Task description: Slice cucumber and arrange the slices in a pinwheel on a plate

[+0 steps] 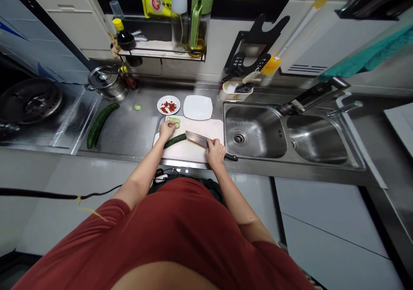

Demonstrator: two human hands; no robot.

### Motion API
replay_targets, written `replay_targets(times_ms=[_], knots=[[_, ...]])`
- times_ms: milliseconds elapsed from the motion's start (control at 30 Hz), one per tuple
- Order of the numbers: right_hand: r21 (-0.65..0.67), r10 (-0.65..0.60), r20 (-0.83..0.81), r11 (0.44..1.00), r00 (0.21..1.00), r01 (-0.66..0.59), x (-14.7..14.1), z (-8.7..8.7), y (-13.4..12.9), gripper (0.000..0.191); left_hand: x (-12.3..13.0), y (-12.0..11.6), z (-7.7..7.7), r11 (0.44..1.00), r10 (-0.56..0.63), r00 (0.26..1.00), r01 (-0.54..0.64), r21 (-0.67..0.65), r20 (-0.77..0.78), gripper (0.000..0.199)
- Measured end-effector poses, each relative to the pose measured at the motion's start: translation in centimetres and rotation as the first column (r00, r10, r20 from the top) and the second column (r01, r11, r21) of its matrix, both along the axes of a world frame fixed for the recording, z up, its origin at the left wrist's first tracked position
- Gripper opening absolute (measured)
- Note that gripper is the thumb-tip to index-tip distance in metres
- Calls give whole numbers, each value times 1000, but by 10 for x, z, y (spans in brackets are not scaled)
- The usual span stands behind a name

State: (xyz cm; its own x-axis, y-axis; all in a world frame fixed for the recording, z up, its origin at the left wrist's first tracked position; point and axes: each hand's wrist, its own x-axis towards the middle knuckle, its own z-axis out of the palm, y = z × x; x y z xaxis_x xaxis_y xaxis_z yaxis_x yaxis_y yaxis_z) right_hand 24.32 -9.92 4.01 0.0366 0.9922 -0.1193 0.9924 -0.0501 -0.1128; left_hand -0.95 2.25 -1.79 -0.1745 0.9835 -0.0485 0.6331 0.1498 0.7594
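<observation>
The right hand (pixel 215 151) clenches a cleaver (pixel 196 138), its tip just beside a cucumber piece (pixel 174 140) on a white cutting board (pixel 193 153). The left hand (pixel 167 130) bends over the board's roughly five slices (pixel 172 120), grip unclear. On the steel counter (pixel 125 141) lie one longer cucumber (pixel 98 125), one slice (pixel 137 107), and two plates (pixel 198 107).

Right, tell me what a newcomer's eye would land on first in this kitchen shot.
First comes the white cutting board at the middle of the counter, where the right hand grips a broad cleaver beside a cucumber, with the left hand next to a few cucumber slices. A second cucumber lies to the left on the steel counter, and a double stainless steel sink fills the right.
</observation>
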Motion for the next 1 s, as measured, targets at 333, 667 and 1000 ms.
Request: replay_targets(times_ms=[333,667,1000], knots=[[-84,-59,-42,995,997,55,-3,-2,3,38,19,28,4,1000,7,992,-8,-12,-125,18],[-89,-65,-74,994,995,58,-3,-7,2,37,19,30,7,988,-123,959,144,64,-254,17],[-78,-64,-72,995,995,59,-3,-11,1,36,16,22,-2,988,-92,947,125,90,-308,19]])
